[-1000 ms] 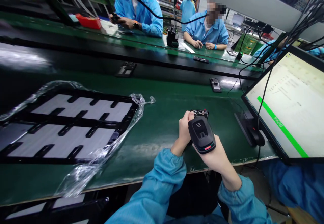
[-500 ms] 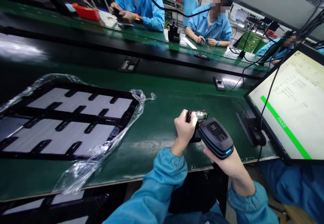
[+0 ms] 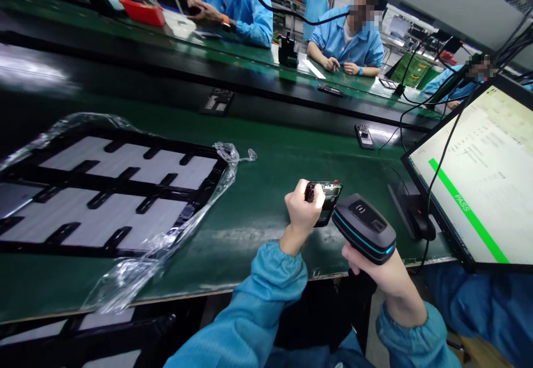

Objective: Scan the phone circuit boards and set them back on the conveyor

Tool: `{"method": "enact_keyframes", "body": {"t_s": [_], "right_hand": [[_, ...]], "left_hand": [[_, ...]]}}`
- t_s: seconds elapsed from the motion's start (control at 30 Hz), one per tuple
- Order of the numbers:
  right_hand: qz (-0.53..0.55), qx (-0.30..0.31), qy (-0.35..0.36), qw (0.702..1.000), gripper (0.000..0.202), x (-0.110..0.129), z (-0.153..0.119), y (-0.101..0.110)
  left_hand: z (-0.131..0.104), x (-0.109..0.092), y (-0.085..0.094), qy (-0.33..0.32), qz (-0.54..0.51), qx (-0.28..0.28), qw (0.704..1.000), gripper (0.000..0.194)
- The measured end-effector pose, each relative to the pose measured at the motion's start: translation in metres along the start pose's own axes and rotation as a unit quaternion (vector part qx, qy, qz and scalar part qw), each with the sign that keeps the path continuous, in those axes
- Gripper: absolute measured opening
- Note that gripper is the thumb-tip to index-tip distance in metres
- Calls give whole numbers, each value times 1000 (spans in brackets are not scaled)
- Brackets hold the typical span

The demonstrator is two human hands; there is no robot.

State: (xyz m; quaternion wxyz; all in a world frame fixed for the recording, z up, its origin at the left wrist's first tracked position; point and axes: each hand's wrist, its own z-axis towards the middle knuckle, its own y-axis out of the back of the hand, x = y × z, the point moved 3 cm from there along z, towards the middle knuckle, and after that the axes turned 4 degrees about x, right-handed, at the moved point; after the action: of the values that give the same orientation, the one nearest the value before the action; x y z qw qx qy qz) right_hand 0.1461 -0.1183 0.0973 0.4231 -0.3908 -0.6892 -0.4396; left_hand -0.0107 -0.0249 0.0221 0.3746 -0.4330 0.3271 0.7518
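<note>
My left hand [image 3: 303, 208] grips an opened phone body [image 3: 331, 204] by its upper left edge, tilted up above the green bench. Circuit parts show along its top, and a small red spot sits on the top edge. In my right hand [image 3: 361, 261] is a black barcode scanner [image 3: 364, 226] with a blue light strip, its front end close to the phone's right side. The fingers round the scanner's handle are mostly hidden beneath its head.
Left lies a black tray [image 3: 160, 193] edged with clear plastic wrap [image 3: 204, 207]. At right stand a monitor [image 3: 478, 190] reading PASS and a mouse [image 3: 421, 221]. Phone parts [image 3: 364, 136] lie farther back. Co-workers in blue sit across the bench.
The scanner in my right hand has moved right and slightly down, away from the phone, uncovering more of it. My left hand keeps its hold almost in place.
</note>
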Motion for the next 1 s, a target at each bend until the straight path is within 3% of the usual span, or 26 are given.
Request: {"method": "enact_keyframes", "body": {"t_s": [0.27,0.4,1.0], "right_hand": [[-33,-27,14,999,24,8,-1,-8],[-56,-29,26,998,22,14,1,-13],[-72,-31,31,996,20,27,-4,-4]], "left_hand": [[-1,-4,0,-21,21,-33,999,21],[0,-4,1,-64,36,-48,996,17],[1,4,0,-115,36,-64,991,14]]}}
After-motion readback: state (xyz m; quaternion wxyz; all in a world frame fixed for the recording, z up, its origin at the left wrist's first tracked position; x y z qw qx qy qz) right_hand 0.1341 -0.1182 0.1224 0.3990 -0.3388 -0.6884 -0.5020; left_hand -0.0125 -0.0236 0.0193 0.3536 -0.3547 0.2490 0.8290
